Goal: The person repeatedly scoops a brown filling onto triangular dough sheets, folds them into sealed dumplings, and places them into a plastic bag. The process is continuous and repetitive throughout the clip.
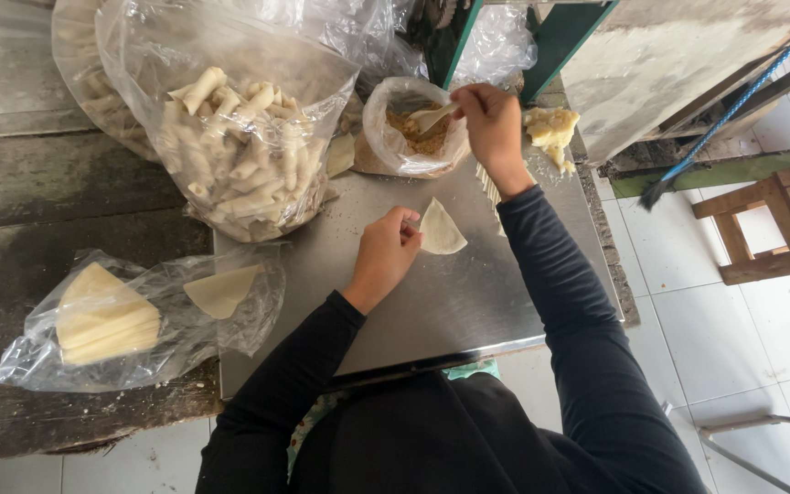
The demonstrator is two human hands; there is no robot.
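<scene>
The left hand (384, 252) pinches a triangular pastry wrapper (440, 229) on the metal tabletop (468, 302); behind the wrapper, the right hand (491, 123) grips a wooden spoon (432, 117) in the filling bag (395, 137).

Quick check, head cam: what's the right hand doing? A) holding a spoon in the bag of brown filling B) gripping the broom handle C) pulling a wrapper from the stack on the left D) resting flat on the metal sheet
A: the right hand holds a pale spoon dipped into the bag of brown filling, while the left hand pins a wrapper on the metal sheet.
</scene>
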